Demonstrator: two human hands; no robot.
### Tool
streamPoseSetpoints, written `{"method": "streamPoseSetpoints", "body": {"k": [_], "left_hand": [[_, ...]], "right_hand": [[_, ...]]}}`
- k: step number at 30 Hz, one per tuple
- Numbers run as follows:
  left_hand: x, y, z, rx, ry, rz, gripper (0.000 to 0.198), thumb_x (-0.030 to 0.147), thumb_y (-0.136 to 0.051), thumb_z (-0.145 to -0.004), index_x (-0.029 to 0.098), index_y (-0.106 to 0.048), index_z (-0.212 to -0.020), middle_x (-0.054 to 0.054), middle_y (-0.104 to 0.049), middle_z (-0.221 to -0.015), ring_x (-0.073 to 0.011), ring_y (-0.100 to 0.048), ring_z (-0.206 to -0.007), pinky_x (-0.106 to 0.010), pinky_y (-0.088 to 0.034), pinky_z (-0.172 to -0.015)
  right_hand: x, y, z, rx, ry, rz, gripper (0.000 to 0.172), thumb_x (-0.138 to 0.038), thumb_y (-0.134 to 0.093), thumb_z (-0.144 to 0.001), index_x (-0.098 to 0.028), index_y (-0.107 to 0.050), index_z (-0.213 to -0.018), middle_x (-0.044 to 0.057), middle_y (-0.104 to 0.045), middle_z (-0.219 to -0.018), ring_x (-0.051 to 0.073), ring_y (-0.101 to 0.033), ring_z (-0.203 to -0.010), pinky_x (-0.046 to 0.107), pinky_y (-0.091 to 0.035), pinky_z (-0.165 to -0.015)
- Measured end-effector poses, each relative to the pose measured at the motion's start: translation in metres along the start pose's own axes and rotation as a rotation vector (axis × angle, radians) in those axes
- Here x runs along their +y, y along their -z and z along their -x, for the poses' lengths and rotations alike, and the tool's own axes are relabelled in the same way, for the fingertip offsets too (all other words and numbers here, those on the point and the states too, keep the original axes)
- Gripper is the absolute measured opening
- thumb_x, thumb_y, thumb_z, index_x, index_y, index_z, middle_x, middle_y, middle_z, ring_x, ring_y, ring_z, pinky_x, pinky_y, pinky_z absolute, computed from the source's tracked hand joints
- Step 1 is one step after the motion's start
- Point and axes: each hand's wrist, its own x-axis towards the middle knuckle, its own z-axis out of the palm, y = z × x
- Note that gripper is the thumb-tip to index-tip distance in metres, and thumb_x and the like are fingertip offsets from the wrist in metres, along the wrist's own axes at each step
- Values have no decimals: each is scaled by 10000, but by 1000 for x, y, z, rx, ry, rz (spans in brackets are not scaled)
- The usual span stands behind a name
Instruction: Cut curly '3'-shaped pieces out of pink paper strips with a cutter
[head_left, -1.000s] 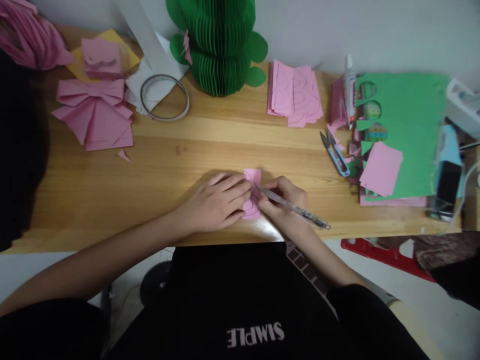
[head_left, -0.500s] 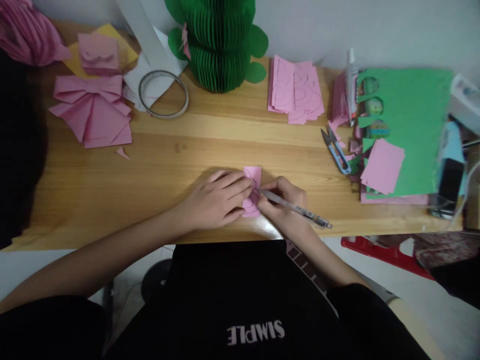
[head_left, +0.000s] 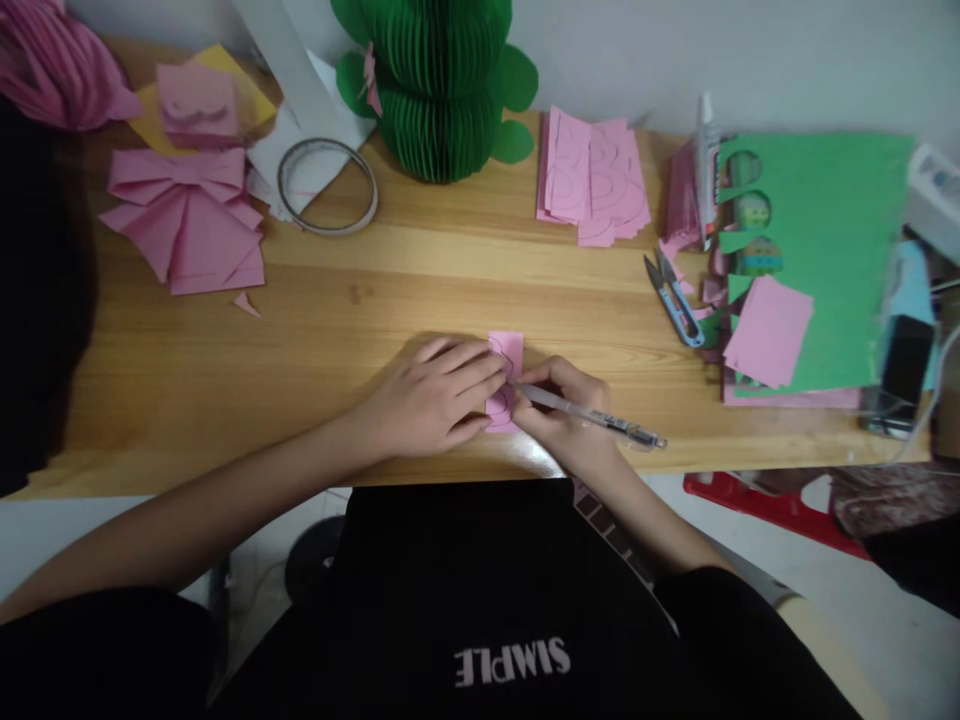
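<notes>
Right hand: grip closed on pen. Left hand, flat, clasping nothing, should pin pink slip firmly from nine o'clock.

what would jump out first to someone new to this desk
Probably the green honeycomb paper piece at the back of the table. Next, perhaps the pink paper bow at back left. Then the right hand at front centre, gripping a pen over a small pink slip.
</notes>
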Motion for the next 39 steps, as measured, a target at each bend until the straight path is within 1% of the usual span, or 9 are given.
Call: {"method": "streamPoseSetpoints", "body": {"k": [4, 7, 14, 22, 29, 34, 39], "left_hand": [[0, 0, 0, -21, 9, 23, 421, 356, -500, -1007, 101, -610, -1324, -125, -681, -1313, -267, -546, -1299, -407, -383, -1087], [0, 1, -1, -23, 3, 14, 414, 356, -477, -1015, 105, -619, -1312, -126, -683, -1311, -266, -552, -1290, -409, -392, -1079], [0, 2, -1, -40, 10, -5, 383, 334, -484, -1009, 117, -637, -1285, -109, -674, -1332, -260, -548, -1299, -398, -382, -1088], [-1, 0, -1, -26, 5, -2, 385, 333, -493, -1004, 107, -639, -1280, -114, -676, -1327, -259, -551, -1294, -391, -386, -1078], [1, 2, -1, -46, 5, 0, 391, 331, -475, -1010, 106, -630, -1290, -118, -673, -1329, -259, -537, -1311, -395, -381, -1085], [1, 3, 0, -89, 21, 23, 408, 349, -460, -1021, 133, -604, -1336, -107, -656, -1359, -256, -515, -1338, -401, -360, -1106], [1, 3, 0, -79, 13, 18, 408, 348, -456, -1022, 124, -601, -1331, -100, -658, -1359, -259, -515, -1338, -403, -351, -1113]], "right_hand": [[1, -1, 0, 12, -6, -22, 11, -202, -629, -725, -208, -620, -727, -44, -648, -586, 86, -534, -463, 238, -475, -524], [1, -2, 0, 15, -24, -20, 19, -197, -620, -725, -214, -611, -722, -45, -650, -586, 89, -536, -466, 242, -478, -529], [1, -1, 0, 56, -62, -3, 48, -244, -643, -740, -218, -606, -722, -36, -666, -605, 102, -560, -494, 252, -472, -538], [4, -2, -1, 93, -69, 13, 54, -257, -648, -745, -222, -609, -732, -33, -663, -617, 110, -571, -515, 251, -475, -536], [4, -4, 1, 112, -79, 13, 80, -269, -667, -764, -217, -609, -747, -30, -661, -616, 113, -581, -523, 254, -466, -531], [1, -5, 0, 126, -83, -14, 87, -274, -654, -771, -221, -592, -737, -27, -679, -623, 110, -589, -510, 240, -461, -502], [1, -8, 1, 155, -77, -24, 90, -281, -660, -771, -209, -614, -743, -16, -693, -617, 106, -598, -494, 233, -468, -491]]}}
